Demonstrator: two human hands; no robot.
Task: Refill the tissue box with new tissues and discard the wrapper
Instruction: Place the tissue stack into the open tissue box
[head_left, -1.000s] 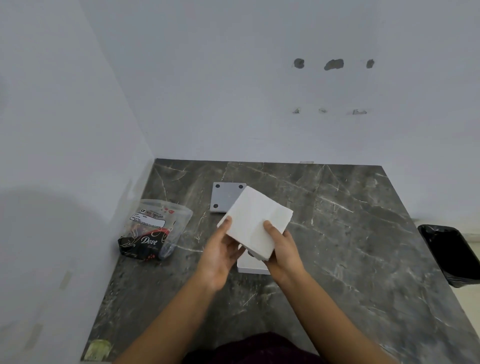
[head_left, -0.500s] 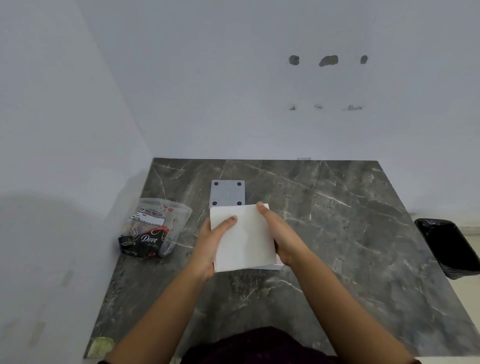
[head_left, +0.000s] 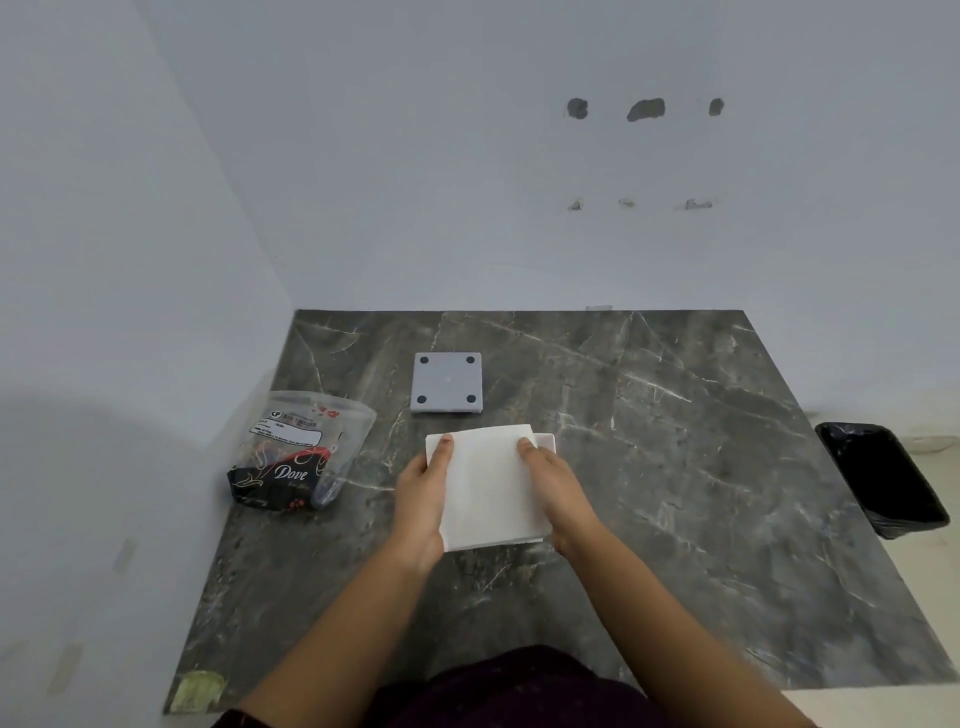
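A white stack of tissues (head_left: 488, 486) lies flat over the white tissue box (head_left: 546, 441), of which only the far right corner shows. My left hand (head_left: 423, 496) grips the stack's left edge, thumb on top. On the stack's right edge sits my right hand (head_left: 558, 488), thumb also on top. The box's grey base plate (head_left: 448, 382), with black feet at its corners, lies upside down just beyond. The clear and black plastic wrapper (head_left: 298, 452) sits to the left, near the wall.
The dark marble table (head_left: 675, 467) stands in a corner, with white walls on the left and at the back. A black lined bin (head_left: 883, 480) stands on the floor past the table's right edge. A yellowish tape patch (head_left: 200, 688) marks the near left corner.
Both hands have turned the tilted stack flat and lowered it onto the tissue box, which is now almost wholly covered. The hands have slid to the stack's side edges.
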